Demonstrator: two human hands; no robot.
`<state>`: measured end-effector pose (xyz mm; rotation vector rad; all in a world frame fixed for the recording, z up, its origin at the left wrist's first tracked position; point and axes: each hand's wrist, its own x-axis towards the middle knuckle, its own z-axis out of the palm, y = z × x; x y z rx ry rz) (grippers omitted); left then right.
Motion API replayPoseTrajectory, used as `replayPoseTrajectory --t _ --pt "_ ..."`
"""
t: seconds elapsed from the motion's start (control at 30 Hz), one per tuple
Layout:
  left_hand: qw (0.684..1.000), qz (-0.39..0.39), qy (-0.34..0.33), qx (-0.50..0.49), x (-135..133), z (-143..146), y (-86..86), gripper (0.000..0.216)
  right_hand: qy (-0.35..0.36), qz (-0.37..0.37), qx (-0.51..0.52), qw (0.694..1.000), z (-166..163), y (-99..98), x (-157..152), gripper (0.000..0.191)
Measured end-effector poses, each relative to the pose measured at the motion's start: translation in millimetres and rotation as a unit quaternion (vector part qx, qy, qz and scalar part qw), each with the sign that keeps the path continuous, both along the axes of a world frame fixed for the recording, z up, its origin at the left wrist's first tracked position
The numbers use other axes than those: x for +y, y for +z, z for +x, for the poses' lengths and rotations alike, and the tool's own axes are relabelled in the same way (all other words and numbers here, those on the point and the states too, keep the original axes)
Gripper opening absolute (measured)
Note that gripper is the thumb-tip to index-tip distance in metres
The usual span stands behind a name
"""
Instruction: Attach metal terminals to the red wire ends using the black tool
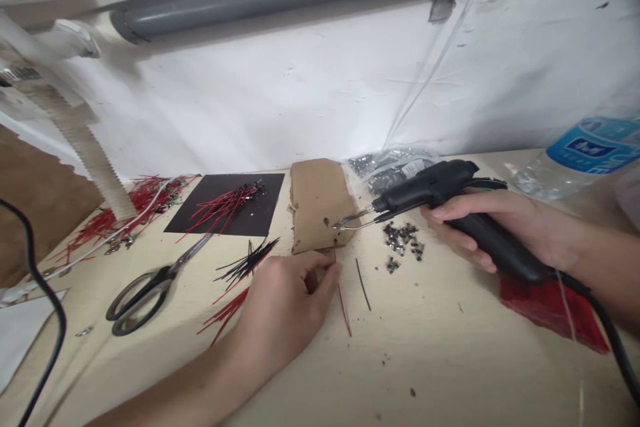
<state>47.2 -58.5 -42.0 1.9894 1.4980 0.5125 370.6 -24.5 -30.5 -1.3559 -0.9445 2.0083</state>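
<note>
My right hand (480, 220) is wrapped round the grip of a black soldering gun (425, 188). Its metal tip points left, over the near part of a brown cardboard piece (323, 197). At the cardboard's near edge my left hand (295, 293) is closed in a pinch on a thin red wire (343, 307), whose tail runs toward me. The wire's upper end lies near the tip; whether they touch I cannot tell. A short black wire (363, 285) lies to the right. Small metal connectors (400, 238) are heaped below the gun.
Left of my left hand lie black wires (250, 260), red wires (225, 313) and scissors (150, 290). Wired parts rest on a black sheet (270, 207). Behind are a bag of parts (390, 170) and a water bottle (575, 153). A red packet (555, 313) sits under my right wrist.
</note>
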Motion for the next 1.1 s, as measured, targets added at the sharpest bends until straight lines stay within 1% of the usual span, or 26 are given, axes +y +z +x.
replayPoseTrajectory --t 0.2,0.37,0.5,0.67,0.73,0.83,1.0,1.1 --pt "1.000 -0.008 0.003 0.008 -2.1 0.5 2.3 0.033 -0.003 0.003 0.005 1.000 -0.2 -0.8 1.1 0.027" --pt "1.000 -0.008 0.022 -0.015 -2.6 -0.7 5.7 0.030 -0.002 0.004 0.002 1.000 0.0 -0.7 0.9 0.031" --pt "0.995 -0.056 0.032 -0.070 -1.2 -0.4 7.5 0.029 -0.006 0.001 0.007 1.000 1.0 -1.0 0.2 0.028" --pt "0.977 -0.150 0.056 -0.137 1.0 -1.5 10.2 0.029 -0.012 -0.004 0.006 1.000 2.2 -1.8 0.3 0.028" --pt "0.971 -0.174 0.057 -0.153 1.8 -2.4 10.4 0.027 -0.013 0.001 0.011 1.000 1.4 -1.5 0.6 0.026" --pt "0.964 -0.194 0.060 -0.172 3.0 -3.4 9.4 0.023 -0.011 0.002 0.009 1.000 -0.6 0.2 0.2 0.026" --pt "0.944 -0.230 0.080 -0.223 6.8 -2.6 9.7 0.023 -0.002 0.011 -0.008 1.000 -1.8 2.8 -2.3 0.035" --pt "0.939 -0.233 0.087 -0.238 8.5 -2.3 11.5 0.023 0.000 0.011 -0.009 1.000 -1.4 2.0 -1.8 0.037"
